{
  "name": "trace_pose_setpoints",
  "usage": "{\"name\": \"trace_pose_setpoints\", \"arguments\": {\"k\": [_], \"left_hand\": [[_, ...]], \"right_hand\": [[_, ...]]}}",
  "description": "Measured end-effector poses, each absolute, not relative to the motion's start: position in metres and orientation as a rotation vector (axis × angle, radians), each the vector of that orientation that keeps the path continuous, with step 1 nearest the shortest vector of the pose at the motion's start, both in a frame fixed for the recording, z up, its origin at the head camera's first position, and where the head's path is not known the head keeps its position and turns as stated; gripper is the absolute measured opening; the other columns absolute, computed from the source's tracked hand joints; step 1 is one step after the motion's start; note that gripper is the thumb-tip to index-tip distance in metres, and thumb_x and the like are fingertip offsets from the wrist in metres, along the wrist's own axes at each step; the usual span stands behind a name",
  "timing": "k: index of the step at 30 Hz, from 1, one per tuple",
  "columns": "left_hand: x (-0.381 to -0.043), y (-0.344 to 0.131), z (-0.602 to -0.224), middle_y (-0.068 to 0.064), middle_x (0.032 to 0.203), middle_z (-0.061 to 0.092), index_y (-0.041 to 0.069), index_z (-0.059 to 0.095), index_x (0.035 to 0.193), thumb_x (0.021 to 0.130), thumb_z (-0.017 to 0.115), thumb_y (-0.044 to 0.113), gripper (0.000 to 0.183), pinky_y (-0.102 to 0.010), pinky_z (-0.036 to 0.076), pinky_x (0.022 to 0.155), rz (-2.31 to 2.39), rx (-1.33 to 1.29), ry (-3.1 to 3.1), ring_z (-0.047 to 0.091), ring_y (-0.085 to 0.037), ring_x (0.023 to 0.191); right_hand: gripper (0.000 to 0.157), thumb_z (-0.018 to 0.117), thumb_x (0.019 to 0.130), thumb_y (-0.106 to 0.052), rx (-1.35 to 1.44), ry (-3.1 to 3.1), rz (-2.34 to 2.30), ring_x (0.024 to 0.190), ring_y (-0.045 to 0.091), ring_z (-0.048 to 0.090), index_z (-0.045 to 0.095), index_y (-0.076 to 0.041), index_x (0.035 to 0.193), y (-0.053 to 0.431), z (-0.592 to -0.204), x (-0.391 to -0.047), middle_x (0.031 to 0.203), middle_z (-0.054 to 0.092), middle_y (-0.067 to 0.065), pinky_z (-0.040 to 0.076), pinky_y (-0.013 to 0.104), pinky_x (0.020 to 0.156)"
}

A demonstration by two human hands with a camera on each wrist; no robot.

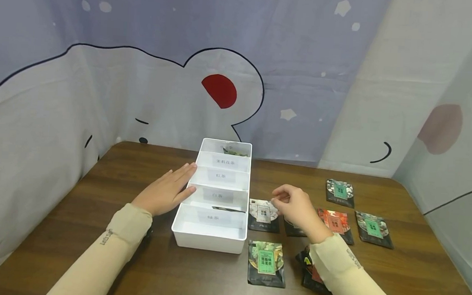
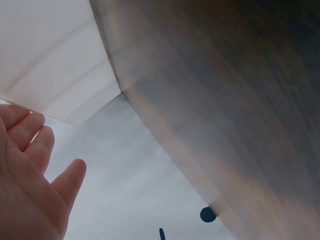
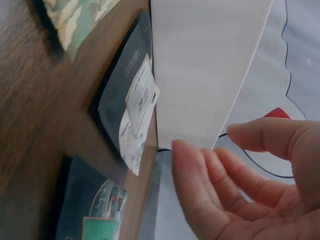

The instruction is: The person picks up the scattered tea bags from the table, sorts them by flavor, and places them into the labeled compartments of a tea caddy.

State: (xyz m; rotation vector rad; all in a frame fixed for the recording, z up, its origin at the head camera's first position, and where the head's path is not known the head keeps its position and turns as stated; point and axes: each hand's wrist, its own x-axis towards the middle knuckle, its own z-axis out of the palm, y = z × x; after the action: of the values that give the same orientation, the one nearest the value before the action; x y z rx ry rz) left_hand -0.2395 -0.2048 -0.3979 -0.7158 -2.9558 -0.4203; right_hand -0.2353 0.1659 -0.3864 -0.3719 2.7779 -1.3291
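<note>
Open table around my left hand; the white organizer blocks its right. Tea packets crowd my right hand.

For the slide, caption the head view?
Left hand rests on white divided tray; right hand hovers over tea sachets.

Even, soft overhead light; faint shadows. Head view sharp, edges slightly bowed. Both wrist views blurred, close surfaces defocused.

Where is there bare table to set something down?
Bare wood lies left of the white tray, beyond the left hand, and along the near edge in front of it. Right of the tray it is crowded with tea packets around the right hand.
</note>
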Motion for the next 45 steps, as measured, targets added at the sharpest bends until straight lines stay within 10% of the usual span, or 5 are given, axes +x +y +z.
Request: {"name": "trace_pose_setpoints", "arguments": {"k": [23,45], "left_hand": [[-0.24,-0.205,-0.399,-0.01,0.168,0.02,0.006,0.02,0.162,0.108,0.037,0.048,0.07,-0.054,0.019,0.124,-0.423,-0.706,-2.961,0.02,-0.029,0.154],[-0.241,-0.205,-0.401,-0.009,0.168,0.019,0.007,0.019,0.162,0.108,0.036,0.049,0.071,-0.053,0.018,0.124,-0.428,-0.699,-2.967,0.019,-0.028,0.154]], "right_hand": [[0.042,0.061,0.1,-0.01,-0.022,2.547,-1.291,0.078,0.023,0.069,0.053,0.015,0.133,0.168,-0.4,-0.241,0.122,0.063,0.03,0.063,0.034,0.064],[0.035,0.059,0.099,-0.004,0.029,2.349,-1.482,0.074,0.023,0.063,0.053,0.013,0.129,0.165,-0.403,-0.245,0.109,0.061,0.023,0.063,0.038,0.068]]}}
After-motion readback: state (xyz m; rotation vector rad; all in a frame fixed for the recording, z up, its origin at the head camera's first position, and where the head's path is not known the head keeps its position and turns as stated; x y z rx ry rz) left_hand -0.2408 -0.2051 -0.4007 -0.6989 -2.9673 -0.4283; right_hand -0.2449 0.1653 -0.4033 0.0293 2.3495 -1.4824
